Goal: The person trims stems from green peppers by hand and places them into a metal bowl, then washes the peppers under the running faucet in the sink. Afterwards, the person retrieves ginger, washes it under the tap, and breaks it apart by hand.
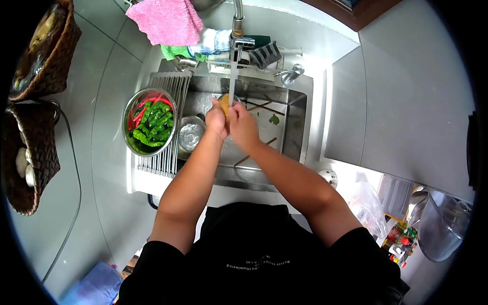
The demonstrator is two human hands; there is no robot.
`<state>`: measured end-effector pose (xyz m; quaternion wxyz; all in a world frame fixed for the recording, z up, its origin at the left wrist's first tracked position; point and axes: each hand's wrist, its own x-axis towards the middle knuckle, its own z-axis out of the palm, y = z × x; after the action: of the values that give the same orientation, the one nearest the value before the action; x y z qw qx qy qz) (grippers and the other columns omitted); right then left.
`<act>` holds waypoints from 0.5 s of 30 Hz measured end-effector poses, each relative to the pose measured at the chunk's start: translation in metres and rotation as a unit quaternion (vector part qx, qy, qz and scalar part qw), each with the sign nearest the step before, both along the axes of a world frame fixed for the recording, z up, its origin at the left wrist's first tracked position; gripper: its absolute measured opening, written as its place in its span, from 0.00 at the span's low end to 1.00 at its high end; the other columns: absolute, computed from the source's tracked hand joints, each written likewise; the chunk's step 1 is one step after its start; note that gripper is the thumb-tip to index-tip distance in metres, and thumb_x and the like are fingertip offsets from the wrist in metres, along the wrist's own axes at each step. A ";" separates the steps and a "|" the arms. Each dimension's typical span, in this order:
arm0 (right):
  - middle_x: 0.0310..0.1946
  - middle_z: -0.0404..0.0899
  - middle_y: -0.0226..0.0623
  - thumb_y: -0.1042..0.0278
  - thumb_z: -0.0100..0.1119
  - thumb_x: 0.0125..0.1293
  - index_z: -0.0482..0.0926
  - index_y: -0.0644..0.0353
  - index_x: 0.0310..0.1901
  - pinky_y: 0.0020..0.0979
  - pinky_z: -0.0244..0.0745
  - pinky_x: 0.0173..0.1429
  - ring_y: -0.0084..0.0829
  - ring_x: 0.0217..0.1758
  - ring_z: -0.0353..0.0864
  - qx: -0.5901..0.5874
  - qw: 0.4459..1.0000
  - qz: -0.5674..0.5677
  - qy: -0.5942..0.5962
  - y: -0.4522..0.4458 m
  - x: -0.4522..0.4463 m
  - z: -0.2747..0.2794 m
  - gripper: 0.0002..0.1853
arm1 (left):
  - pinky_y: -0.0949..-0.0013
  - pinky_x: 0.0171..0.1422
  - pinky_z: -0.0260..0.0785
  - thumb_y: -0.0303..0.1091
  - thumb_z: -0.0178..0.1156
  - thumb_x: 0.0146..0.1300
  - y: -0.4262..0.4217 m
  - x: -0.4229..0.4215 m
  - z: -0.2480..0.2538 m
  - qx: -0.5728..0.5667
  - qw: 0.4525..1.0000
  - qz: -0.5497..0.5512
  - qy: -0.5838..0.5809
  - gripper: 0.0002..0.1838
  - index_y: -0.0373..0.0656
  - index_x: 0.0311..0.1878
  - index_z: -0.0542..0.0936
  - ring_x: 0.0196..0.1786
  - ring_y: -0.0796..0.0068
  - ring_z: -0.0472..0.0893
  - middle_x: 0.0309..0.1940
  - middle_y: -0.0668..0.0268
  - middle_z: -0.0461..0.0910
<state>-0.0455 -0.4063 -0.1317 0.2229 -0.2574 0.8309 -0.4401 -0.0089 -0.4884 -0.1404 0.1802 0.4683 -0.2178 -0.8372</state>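
Observation:
Under the running tap (237,43), my left hand (216,120) and my right hand (243,126) come together over the sink (297,124). Between them is a yellow-brown rounded object (224,103), with the stream of water falling onto it. My left hand wraps its left side. The fingers of my right hand curl against its right side and are partly hidden. What kind of thing it is, I cannot make out. Just left of my left hand, a metal bowl of water (191,134) stands in the sink.
A steel bowl (126,133) of red and green peppers rests on the roll-up rack (157,165). Brown sticks (256,151) and a green leaf (274,119) lie in the sink. Cloths (168,23) hang behind the tap. Woven baskets (48,145) stand far left.

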 end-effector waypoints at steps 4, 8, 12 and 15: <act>0.35 0.81 0.50 0.51 0.45 0.69 0.73 0.55 0.50 0.49 0.73 0.43 0.55 0.39 0.80 0.072 0.996 -0.017 -0.048 -0.005 -0.032 0.001 0.18 | 0.67 0.49 0.72 0.48 0.40 0.75 0.016 0.001 -0.005 -0.020 0.997 -0.047 0.050 0.22 0.40 0.53 0.73 0.44 0.69 0.78 0.42 0.62 0.79; 0.43 0.79 0.56 0.46 0.42 0.69 0.71 0.56 0.57 0.47 0.73 0.49 0.56 0.46 0.78 0.012 0.997 0.076 -0.023 -0.016 -0.035 -0.049 0.25 | 0.68 0.46 0.72 0.44 0.45 0.74 0.016 -0.002 -0.016 -0.134 0.989 -0.014 0.053 0.18 0.40 0.52 0.73 0.43 0.73 0.78 0.43 0.65 0.79; 0.44 0.78 0.60 0.50 0.43 0.68 0.73 0.64 0.53 0.49 0.72 0.50 0.58 0.48 0.77 -0.020 0.990 -0.021 -0.139 -0.029 -0.010 0.009 0.25 | 0.66 0.58 0.68 0.49 0.44 0.74 0.000 0.001 0.011 -0.079 0.997 -0.010 -0.013 0.22 0.40 0.53 0.76 0.52 0.70 0.76 0.48 0.62 0.79; 0.39 0.79 0.60 0.49 0.45 0.67 0.79 0.65 0.44 0.51 0.73 0.47 0.59 0.44 0.78 0.053 0.995 0.035 -0.082 -0.042 -0.034 -0.013 0.24 | 0.65 0.59 0.67 0.51 0.44 0.73 0.011 -0.001 0.008 -0.122 0.992 0.007 0.022 0.24 0.40 0.54 0.76 0.52 0.69 0.76 0.49 0.61 0.78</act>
<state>-0.0791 -0.4480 -0.1449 0.3188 -0.2368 0.8226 -0.4070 -0.0094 -0.4769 -0.1328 0.2463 0.4261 -0.3111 -0.8130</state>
